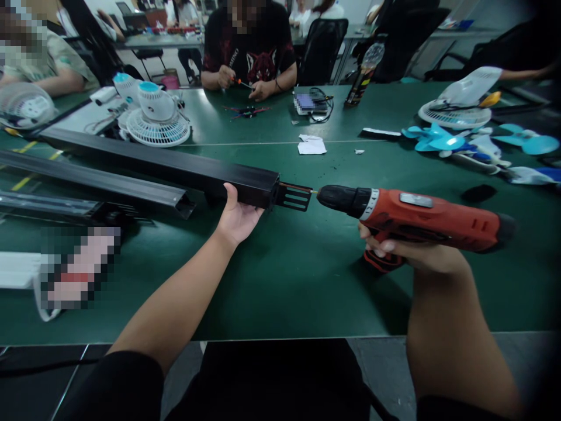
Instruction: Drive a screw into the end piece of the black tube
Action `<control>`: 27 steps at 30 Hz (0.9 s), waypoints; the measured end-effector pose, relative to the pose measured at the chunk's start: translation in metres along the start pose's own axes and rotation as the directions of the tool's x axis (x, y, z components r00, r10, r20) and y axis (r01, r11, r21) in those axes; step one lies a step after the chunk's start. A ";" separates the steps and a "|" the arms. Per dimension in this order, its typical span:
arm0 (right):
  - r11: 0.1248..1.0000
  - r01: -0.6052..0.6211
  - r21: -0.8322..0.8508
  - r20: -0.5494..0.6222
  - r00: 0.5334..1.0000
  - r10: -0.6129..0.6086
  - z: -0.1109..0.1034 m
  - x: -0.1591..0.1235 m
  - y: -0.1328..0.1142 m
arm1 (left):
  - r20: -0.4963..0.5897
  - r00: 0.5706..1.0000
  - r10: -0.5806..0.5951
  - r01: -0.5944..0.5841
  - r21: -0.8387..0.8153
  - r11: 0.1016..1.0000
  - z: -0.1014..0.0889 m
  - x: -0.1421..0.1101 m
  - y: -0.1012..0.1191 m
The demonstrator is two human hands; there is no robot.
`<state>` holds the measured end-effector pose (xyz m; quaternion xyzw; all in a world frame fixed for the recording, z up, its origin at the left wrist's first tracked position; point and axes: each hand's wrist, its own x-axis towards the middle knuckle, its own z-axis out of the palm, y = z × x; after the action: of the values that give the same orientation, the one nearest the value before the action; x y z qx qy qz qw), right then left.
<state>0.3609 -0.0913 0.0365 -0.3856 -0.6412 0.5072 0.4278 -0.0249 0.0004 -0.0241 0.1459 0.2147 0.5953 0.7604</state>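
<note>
My left hand [240, 217] is wrapped under the near end of a long black square beam [210, 173], thumb up along its side. A slotted black bracket [294, 197] sticks out from that end. In my right hand [405, 251] is a red cordless drill [432, 215], held by its grip and lying nearly level. Its black chuck [344, 197] points left, and the thin bit reaches toward the beam end beside the bracket. Whether the tip touches a screw is too small to tell.
More black rails [96, 179] lie at the left, near a blurred phone-like object [85, 269]. White fans [160, 120] stand behind. Blue fan blades [432, 138], a bottle [366, 76] and paper scraps [312, 145] are on the green table [280, 280]. Across it, a person [249, 52] holds a screwdriver.
</note>
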 end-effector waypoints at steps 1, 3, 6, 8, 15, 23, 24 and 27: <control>1.000 0.020 -0.020 0.006 1.000 -0.020 0.000 0.000 0.000 | 0.003 1.000 -0.005 0.005 -0.005 1.000 -0.001 0.001 0.000; 0.996 0.068 -0.063 0.014 0.998 -0.067 0.001 0.000 -0.001 | 0.006 1.000 -0.015 0.015 -0.010 1.000 -0.004 0.002 0.001; 0.995 0.082 -0.060 0.013 0.997 -0.082 0.001 0.000 0.000 | 0.010 1.000 -0.027 0.027 -0.018 0.999 -0.006 0.003 0.002; 0.994 0.094 -0.059 0.030 0.995 -0.092 0.000 0.001 0.001 | 0.008 0.999 -0.033 0.033 -0.020 0.999 -0.005 0.003 0.002; 0.992 0.078 -0.100 0.054 0.996 -0.073 -0.004 0.001 0.003 | 0.014 1.000 -0.006 0.006 -0.002 1.000 0.000 -0.001 0.001; 0.990 0.109 -0.094 0.005 0.994 -0.109 -0.002 0.001 0.003 | -0.003 1.000 -0.024 0.024 0.000 1.000 -0.005 0.003 0.002; 0.989 0.113 -0.096 0.008 0.994 -0.113 -0.002 0.001 0.003 | 0.003 1.000 -0.028 0.028 -0.010 1.000 -0.005 0.003 0.002; 0.988 0.118 -0.095 0.022 0.993 -0.116 -0.002 0.001 0.003 | 0.015 0.999 -0.036 0.037 -0.028 0.999 -0.004 0.003 0.002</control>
<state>0.3622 -0.0893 0.0340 -0.3632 -0.6898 0.4529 0.4325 -0.0281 0.0032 -0.0268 0.1354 0.2031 0.5833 0.7747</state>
